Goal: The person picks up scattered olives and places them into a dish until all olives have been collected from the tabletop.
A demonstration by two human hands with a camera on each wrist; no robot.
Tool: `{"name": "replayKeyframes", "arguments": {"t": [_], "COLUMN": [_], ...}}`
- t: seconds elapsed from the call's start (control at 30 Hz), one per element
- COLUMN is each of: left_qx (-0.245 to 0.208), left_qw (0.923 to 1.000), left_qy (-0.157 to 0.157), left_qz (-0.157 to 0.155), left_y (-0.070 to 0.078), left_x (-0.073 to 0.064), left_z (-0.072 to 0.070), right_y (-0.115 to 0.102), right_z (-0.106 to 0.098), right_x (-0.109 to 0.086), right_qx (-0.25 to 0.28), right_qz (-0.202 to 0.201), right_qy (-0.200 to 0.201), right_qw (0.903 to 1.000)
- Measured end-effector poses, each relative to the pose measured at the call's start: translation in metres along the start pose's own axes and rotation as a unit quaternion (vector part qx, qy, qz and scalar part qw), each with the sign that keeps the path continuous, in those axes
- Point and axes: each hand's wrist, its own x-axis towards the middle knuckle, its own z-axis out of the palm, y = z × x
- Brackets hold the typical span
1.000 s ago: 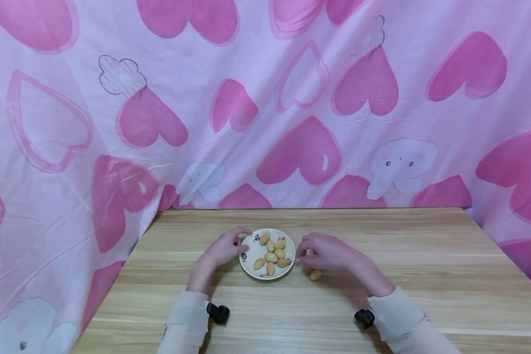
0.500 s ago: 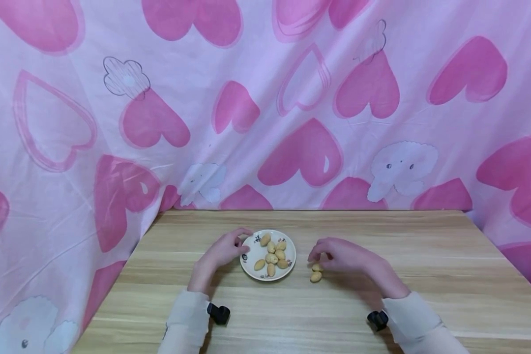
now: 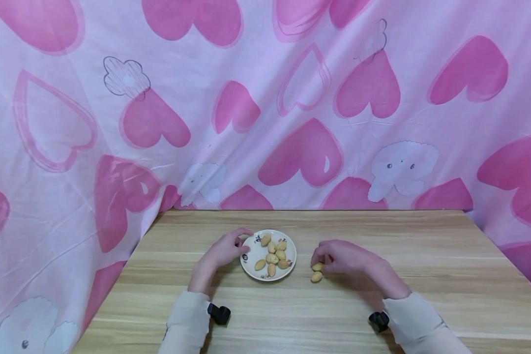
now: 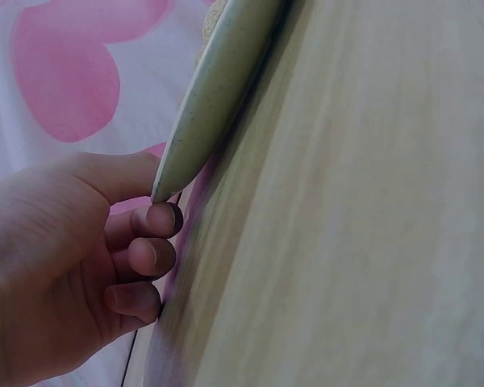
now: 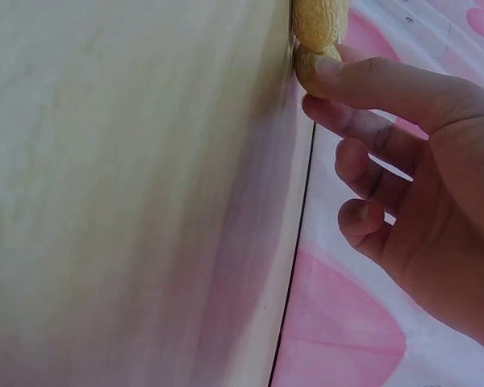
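A small white round plate (image 3: 253, 254) with printed marks near its rim lies on the table, bearing several tan oval nuts (image 3: 272, 258) with wrinkled surfaces. My left hand (image 3: 223, 250) holds the plate's left rim between thumb and fingers; the left wrist view shows the other fingers curled below that edge. To the right of the plate, my right hand (image 3: 342, 256) pinches a nut (image 5: 308, 74) at the table top with its thumb and forefinger. Touching or very close to it is a second loose nut (image 3: 316, 277).
The wooden table (image 3: 265, 319) reaches back to a pink heart-patterned cloth (image 3: 301, 157) hung behind and at both sides. Small black cameras are strapped at the left cuff (image 3: 188, 312) and the right cuff (image 3: 409, 317).
My right hand has drawn away from the plate's edge to the right and lower, and its fingers are now on a loose nut. The left hand stays at the plate.
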Motion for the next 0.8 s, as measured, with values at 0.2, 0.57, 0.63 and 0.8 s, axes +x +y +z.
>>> {"name": "replayKeyframes", "arguments": {"t": [0.2, 0.57, 0.63, 0.8], "left_qx": [-0.001, 0.003, 0.002, 0.002], "left_qw": [1.0, 1.0, 1.0, 1.0], "left_qy": [0.001, 0.003, 0.002, -0.001], "left_qz": [-0.003, 0.001, 0.002, -0.002], "left_y": [0.002, 0.0, 0.0, 0.001], "left_x": [0.0, 0.0, 0.0, 0.0], "left_z": [0.001, -0.002, -0.002, 0.0], "right_y": [-0.005, -0.023, -0.025, -0.028], "right_z": [-0.001, -0.005, -0.005, -0.005], "right_x": [0.001, 0.006, 0.009, 0.016], "right_qx": [-0.022, -0.046, -0.049, -0.039], "right_qz": [0.009, -0.019, -0.023, -0.01], "right_qy": [0.022, 0.07, 0.075, 0.08], "right_qw": [0.9995, 0.9963, 0.9957, 0.996]}}
